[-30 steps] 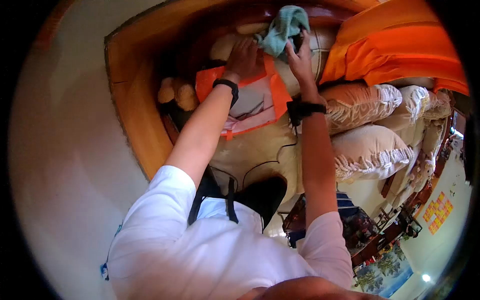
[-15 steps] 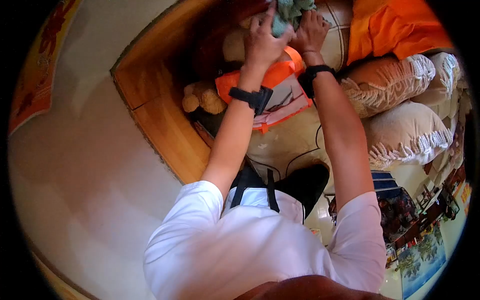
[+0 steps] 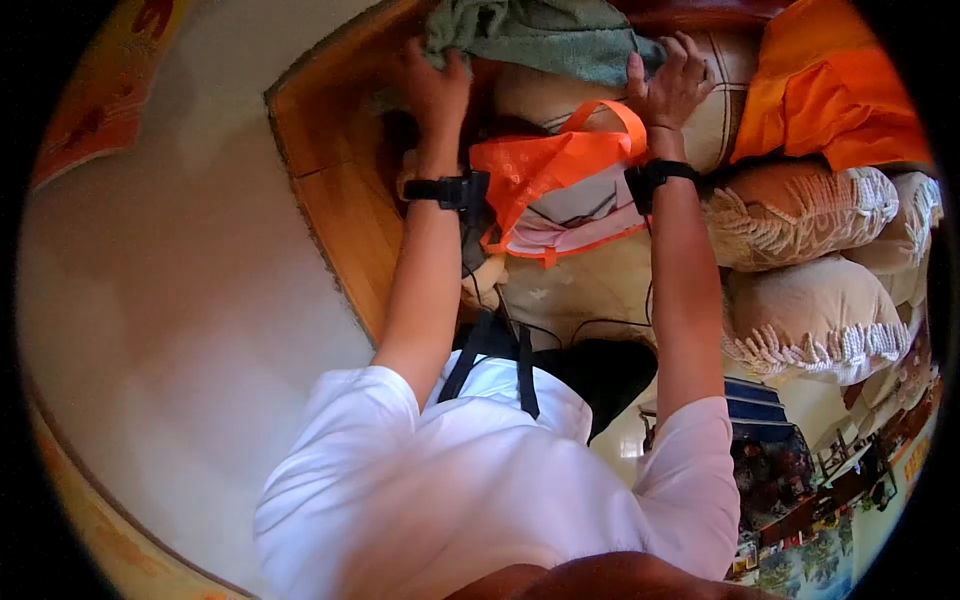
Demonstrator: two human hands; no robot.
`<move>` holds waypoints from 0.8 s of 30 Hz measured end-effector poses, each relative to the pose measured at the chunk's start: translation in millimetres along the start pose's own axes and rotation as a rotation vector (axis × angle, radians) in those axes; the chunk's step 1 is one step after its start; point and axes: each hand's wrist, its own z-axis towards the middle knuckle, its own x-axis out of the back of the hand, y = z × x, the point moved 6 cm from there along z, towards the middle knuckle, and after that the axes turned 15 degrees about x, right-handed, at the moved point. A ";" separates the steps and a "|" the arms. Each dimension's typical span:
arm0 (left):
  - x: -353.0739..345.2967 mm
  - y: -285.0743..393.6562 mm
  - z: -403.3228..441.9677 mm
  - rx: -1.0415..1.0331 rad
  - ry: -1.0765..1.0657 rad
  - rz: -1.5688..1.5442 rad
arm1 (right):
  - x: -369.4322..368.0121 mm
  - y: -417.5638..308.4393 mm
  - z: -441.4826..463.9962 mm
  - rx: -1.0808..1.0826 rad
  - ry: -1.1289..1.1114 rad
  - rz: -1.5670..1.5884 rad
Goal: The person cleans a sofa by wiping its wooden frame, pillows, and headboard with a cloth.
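A grey-green cloth (image 3: 545,38) is stretched out flat at the top of the view, above an orange bag (image 3: 535,170). At the cloth's left end is my left hand (image 3: 437,90), its fingers bent around the edge and slightly blurred. My right hand (image 3: 672,88) is at the right end, fingers spread, with the cloth's corner between thumb and forefinger. The bag lies open between my wrists, its handle raised, and dark thin items show on its pale lining.
Fringed cushions (image 3: 815,305) lie to the right on the sofa, below an orange fabric (image 3: 835,95). A wooden edge (image 3: 345,215) runs down the left beside the pale floor (image 3: 180,290). A dark cable (image 3: 605,322) crosses the seat near my lap.
The cloth has gone from bunched to spread out sideways. My left hand has moved left and my right hand slightly right, leaving them farther apart. The bag's handle now stands up more visibly.
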 end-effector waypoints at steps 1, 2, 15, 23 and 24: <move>-13.9 -5.4 1.4 -0.046 0.110 0.094 | -4.0 3.4 1.6 -0.009 -0.083 -0.032; -28.2 5.7 -1.1 -0.071 0.080 -0.028 | -4.9 4.6 4.7 -0.021 -0.090 -0.050; -65.5 -56.3 -38.0 0.150 0.045 -0.364 | 2.3 -6.0 19.3 -0.122 -0.280 -0.055; -53.6 -48.8 -23.2 -0.022 -0.011 -0.335 | 8.2 -11.0 24.5 -0.165 -0.302 -0.046; -44.7 -28.1 -17.3 -0.144 0.031 0.002 | 7.3 -12.1 21.7 -0.169 -0.315 -0.043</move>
